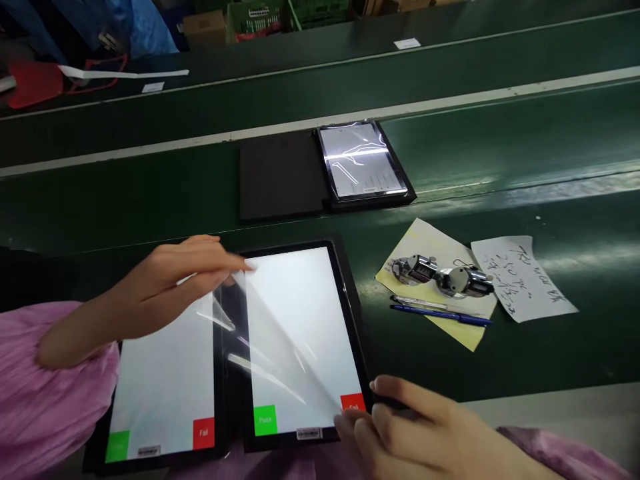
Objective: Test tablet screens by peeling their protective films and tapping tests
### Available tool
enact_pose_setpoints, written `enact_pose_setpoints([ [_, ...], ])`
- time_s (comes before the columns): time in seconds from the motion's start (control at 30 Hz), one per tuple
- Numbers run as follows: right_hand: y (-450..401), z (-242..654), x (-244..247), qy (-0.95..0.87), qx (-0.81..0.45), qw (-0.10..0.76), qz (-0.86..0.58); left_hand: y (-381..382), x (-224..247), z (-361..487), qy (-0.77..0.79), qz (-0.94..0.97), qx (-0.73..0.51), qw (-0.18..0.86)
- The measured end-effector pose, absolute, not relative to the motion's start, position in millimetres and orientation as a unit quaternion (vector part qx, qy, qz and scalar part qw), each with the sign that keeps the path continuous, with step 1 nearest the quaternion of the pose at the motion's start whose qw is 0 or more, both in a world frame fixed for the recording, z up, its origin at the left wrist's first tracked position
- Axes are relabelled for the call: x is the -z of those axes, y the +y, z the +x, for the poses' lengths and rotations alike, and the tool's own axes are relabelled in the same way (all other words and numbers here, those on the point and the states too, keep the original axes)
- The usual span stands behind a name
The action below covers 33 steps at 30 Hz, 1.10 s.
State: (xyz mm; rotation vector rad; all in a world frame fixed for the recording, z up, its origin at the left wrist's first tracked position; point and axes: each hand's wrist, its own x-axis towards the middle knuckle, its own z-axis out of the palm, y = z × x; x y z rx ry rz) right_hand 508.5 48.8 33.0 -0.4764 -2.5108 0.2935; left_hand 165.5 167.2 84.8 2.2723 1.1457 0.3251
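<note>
Two tablets in dark trays lie side by side before me, with white screens and green and red squares at their lower corners. Over the right tablet (315, 313) a clear plastic film (283, 363) is partly lifted, its fold running diagonally across the screen. My left hand (170, 287) pinches the film near the tablet's upper left corner, and its forearm covers part of the left tablet (165, 373). At the lower right corner, by the red square, my right hand (410, 433) has its fingertips closed on the film's other end and touches the tablet's edge.
Farther back sit a third tablet (363, 160) and a black box part (281, 177). To the right are two metal hand counters (467, 281), a blue pen (440, 315), yellow paper (417, 237) and a handwritten note (523, 277). A green crate (257, 17) stands behind.
</note>
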Motion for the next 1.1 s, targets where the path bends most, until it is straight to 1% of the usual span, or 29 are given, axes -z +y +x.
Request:
enact_pose_setpoints([
  [0.1, 82.7, 498.8, -30.6, -0.92, -0.139, 0.303, -0.205, 182.1, -65.4, 182.4, 0.441, 0.863, -0.074, 0.236],
  [0.17, 117.9, 487.9, -23.1, -0.901, -0.163, 0.334, -0.226, 185.8, -59.4, 182.2, 0.442, 0.864, -0.065, 0.232],
  [0.2, 137.6, 482.1, -17.8, -0.885, -0.184, 0.358, -0.234, 186.4, -59.0, 177.9, 0.457, 0.854, -0.07, 0.24],
  [0.27, 176.2, 470.9, -5.6, -0.824, -0.244, 0.436, -0.267, 185.5, -61.5, 162.2, 0.51, 0.818, -0.09, 0.249],
  [0.33, 208.1, 461.6, 5.8, -0.736, -0.318, 0.505, -0.321, 181.6, -64.5, 141.2, 0.573, 0.779, -0.118, 0.227],
  [0.43, 234.6, 453.5, 16.8, -0.62, -0.402, 0.561, -0.373, 171.7, -63.4, 112.4, 0.655, 0.721, -0.091, 0.206],
  [0.53, 240.3, 452.1, 20.6, -0.591, -0.422, 0.57, -0.384, 162.6, -56.4, 98.2, 0.676, 0.704, -0.055, 0.209],
  [0.67, 239.3, 452.5, 22.9, -0.586, -0.421, 0.575, -0.386, 158.4, -50.1, 101.1, 0.652, 0.733, -0.074, 0.177],
  [0.93, 243.4, 449.6, 29.4, -0.601, -0.376, 0.579, -0.404, 163.2, -51.1, 114.9, 0.634, 0.746, -0.096, 0.179],
  [1.0, 243.9, 450.1, 30.5, -0.605, -0.366, 0.575, -0.41, 158.8, -50.3, 113.9, 0.617, 0.763, -0.111, 0.157],
  [1.1, 243.9, 450.7, 31.6, -0.61, -0.347, 0.575, -0.421, 134.0, -52.3, 108.0, 0.551, 0.819, -0.13, 0.09],
])
